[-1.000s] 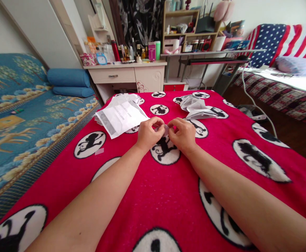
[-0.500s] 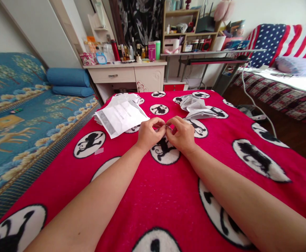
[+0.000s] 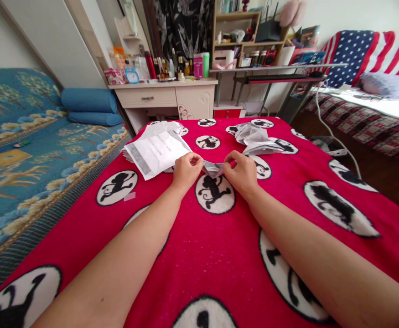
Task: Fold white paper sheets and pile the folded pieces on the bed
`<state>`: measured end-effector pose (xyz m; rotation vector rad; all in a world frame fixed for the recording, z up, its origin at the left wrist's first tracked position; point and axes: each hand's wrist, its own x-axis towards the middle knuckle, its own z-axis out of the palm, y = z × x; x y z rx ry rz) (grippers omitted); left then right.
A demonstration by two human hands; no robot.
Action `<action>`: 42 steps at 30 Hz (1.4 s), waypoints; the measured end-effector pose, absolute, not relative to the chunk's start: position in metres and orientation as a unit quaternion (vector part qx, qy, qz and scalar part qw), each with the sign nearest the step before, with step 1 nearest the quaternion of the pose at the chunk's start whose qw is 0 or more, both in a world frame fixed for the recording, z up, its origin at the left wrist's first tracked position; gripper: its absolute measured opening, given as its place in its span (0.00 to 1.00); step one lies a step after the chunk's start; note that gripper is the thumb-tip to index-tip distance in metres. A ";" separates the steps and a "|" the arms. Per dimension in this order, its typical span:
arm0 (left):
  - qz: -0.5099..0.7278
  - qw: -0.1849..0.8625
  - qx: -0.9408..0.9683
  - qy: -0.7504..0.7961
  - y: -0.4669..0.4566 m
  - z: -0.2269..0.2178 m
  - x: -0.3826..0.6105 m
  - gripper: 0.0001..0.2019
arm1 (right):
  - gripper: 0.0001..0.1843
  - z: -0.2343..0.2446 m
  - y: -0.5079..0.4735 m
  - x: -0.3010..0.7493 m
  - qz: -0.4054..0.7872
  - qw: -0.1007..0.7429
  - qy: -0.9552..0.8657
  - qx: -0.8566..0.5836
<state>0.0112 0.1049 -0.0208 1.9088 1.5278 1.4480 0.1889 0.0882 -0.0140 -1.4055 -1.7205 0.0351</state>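
Between my hands, a small piece of folded grey-white paper [image 3: 213, 170] stretches above the red cloth. My left hand [image 3: 187, 171] pinches its left end with thumb and fingers. At the other end, my right hand [image 3: 240, 172] grips it in the same way. The paper sags in folds in the middle, and its ends are hidden by my fingers. Just left of my left hand lies a pile of flat printed white sheets [image 3: 156, 152]. Beyond my right hand sits a heap of folded papers [image 3: 257, 139].
The red cloth [image 3: 199, 255] with black-and-white monkey circles covers the surface under my arms. A small pale scrap [image 3: 130, 196] lies on it at left. A blue patterned sofa [image 3: 49, 168] flanks it; a cluttered cabinet [image 3: 154, 96] and a desk [image 3: 281, 75] stand behind.
My hands, close together before, have moved apart, the left one going left and the right one slightly right. The folded paper between them now shows, spread open.
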 end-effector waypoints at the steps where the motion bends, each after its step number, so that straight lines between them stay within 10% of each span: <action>1: 0.509 0.158 0.653 0.539 0.107 -0.023 0.009 0.05 | 0.04 -0.014 0.089 0.190 0.021 0.442 -0.685 -0.579; 23: 0.393 0.074 0.758 0.515 0.100 -0.024 0.012 0.17 | 0.06 -0.018 0.097 0.193 0.233 0.558 -0.597 -0.527; 42: 0.422 0.075 0.773 0.467 0.097 -0.020 0.014 0.05 | 0.14 -0.030 0.106 0.198 0.204 0.531 -0.612 -0.550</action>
